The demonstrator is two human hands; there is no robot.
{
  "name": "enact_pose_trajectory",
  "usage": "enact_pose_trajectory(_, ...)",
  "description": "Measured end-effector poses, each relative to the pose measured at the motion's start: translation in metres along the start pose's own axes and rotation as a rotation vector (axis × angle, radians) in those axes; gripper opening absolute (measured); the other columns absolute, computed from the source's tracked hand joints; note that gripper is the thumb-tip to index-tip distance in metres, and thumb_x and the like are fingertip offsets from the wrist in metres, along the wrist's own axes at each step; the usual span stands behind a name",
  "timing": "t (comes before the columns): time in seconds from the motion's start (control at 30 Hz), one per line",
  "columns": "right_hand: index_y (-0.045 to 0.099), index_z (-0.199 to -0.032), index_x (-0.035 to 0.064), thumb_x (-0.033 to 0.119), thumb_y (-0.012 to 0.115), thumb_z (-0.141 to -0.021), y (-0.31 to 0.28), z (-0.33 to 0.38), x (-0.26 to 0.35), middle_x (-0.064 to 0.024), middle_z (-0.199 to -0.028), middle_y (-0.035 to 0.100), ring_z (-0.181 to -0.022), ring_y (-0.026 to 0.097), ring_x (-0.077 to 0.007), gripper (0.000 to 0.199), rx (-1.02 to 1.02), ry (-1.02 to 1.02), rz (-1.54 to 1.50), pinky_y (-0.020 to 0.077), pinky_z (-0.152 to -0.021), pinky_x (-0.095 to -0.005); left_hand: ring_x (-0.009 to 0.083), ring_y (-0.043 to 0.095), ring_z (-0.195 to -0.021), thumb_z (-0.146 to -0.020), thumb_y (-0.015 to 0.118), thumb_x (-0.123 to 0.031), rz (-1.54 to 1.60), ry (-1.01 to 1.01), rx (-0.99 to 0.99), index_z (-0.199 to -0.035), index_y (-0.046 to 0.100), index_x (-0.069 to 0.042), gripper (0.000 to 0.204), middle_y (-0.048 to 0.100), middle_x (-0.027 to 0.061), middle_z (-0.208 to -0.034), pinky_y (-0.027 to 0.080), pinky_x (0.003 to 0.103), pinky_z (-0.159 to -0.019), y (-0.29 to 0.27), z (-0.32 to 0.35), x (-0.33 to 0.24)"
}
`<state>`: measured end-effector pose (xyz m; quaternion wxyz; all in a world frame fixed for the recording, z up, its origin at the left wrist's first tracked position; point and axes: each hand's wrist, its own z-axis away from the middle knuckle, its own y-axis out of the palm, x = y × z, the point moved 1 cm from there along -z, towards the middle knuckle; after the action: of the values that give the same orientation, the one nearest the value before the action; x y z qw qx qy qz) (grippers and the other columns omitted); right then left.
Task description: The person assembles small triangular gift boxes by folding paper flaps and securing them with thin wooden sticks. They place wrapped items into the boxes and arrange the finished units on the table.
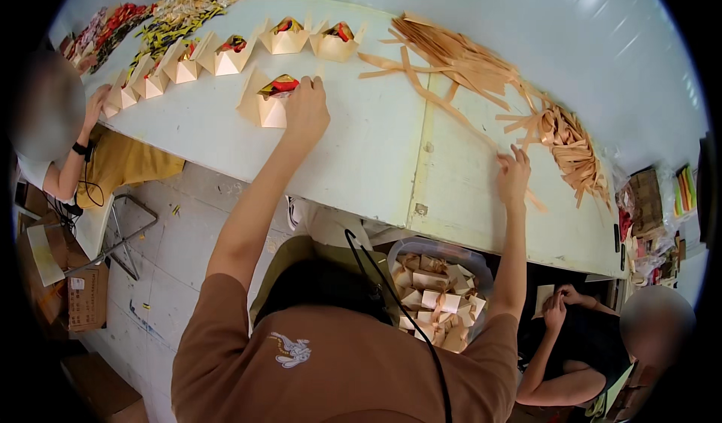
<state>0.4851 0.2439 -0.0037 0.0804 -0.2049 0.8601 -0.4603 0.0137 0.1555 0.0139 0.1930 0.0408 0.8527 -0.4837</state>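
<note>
My left hand [308,111] is closed on the right side of a cream folded-paper box [271,112] with its top flaps open. Red and yellow wrapped pieces [279,86] show inside it. Farther right, my right hand [514,175] has its fingers bent around a long tan ribbon [459,118]. This ribbon runs back toward a loose pile of cut ribbons [459,54], and a short end shows beside my hand. Behind the held box, a curved row of similar open boxes [230,60] stands on the white table [361,152], with wrapped pieces visible in several.
Wrapped pieces [184,9] lie heaped at the far left. A second ribbon bundle [571,148] lies at right. Below the table edge stands a clear bin [481,261] of closed boxes. Co-workers sit at left, with a hand [96,107] by the row, and at lower right.
</note>
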Motion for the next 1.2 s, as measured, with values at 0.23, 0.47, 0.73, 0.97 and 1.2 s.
enact_pose_trajectory(0.23, 0.067, -0.115, 0.0054, 0.013, 0.063, -0.086, 0.086, -0.1, 0.104, -0.0149, -0.126, 0.057, -0.116, 0.055, -0.0328, 0.03, -0.037, 0.074, -0.38, 0.0459, -0.097, -0.0445, 0.0328, 0.063, -0.088, -0.085, 0.058, 0.0, 0.18, 0.214, -0.239, -0.115, 0.063, 0.002, 0.03, 0.061, 0.0182, -0.107, 0.052, 0.039, -0.076, -0.02, 0.085, -0.044)
enact_pose_trajectory(0.47, 0.072, -0.105, 0.0038, 0.011, 0.063, -0.091, 0.046, -0.062, 0.152, -0.0116, -0.116, 0.059, -0.094, 0.061, -0.0264, 0.019, -0.095, -0.025, -0.369, 0.0518, -0.079, -0.0374, 0.0284, 0.063, -0.07, -0.084, 0.067, -0.006, 0.378, 0.162, -0.297, -0.098, 0.072, -0.001, 0.015, 0.067, 0.0088, -0.078, 0.05, 0.037, -0.065, -0.035, 0.105, -0.042)
enact_pose_trajectory(0.73, 0.063, -0.112, 0.0023, 0.016, 0.053, -0.101, -0.012, 0.003, 0.197, -0.003, -0.072, 0.058, -0.065, 0.051, -0.0103, 0.02, 0.13, 0.356, -1.238, 0.0409, -0.059, -0.0237, 0.0257, 0.065, -0.065, -0.087, 0.065, -0.009, 0.818, -0.083, -0.069, -0.105, 0.073, -0.002, 0.02, 0.07, 0.0191, -0.079, 0.05, 0.034, -0.064, -0.008, 0.094, -0.098)
enact_pose_trajectory(0.97, 0.06, -0.09, 0.0031, 0.022, 0.057, -0.1, -0.016, 0.049, 0.248, 0.0013, -0.062, 0.054, -0.055, 0.044, -0.0047, 0.022, 0.057, 0.605, -1.532, 0.0331, -0.053, -0.0209, 0.0221, 0.066, -0.068, -0.089, 0.061, -0.006, 0.921, -0.055, -0.04, -0.11, 0.071, -0.001, 0.024, 0.072, 0.0189, -0.086, 0.05, 0.033, -0.067, -0.016, 0.107, -0.119)
enact_pose_trajectory(1.2, 0.064, -0.086, -0.0016, 0.017, 0.063, -0.093, -0.024, 0.048, 0.263, -0.0055, -0.074, 0.069, -0.068, 0.064, -0.0092, 0.02, -0.09, 0.703, -1.459, 0.0483, -0.063, -0.0223, 0.0274, 0.069, -0.074, -0.088, 0.059, -0.005, 0.864, -0.09, 0.072, -0.109, 0.071, -0.001, 0.025, 0.072, 0.0193, -0.088, 0.051, 0.035, -0.072, -0.025, 0.114, -0.121)
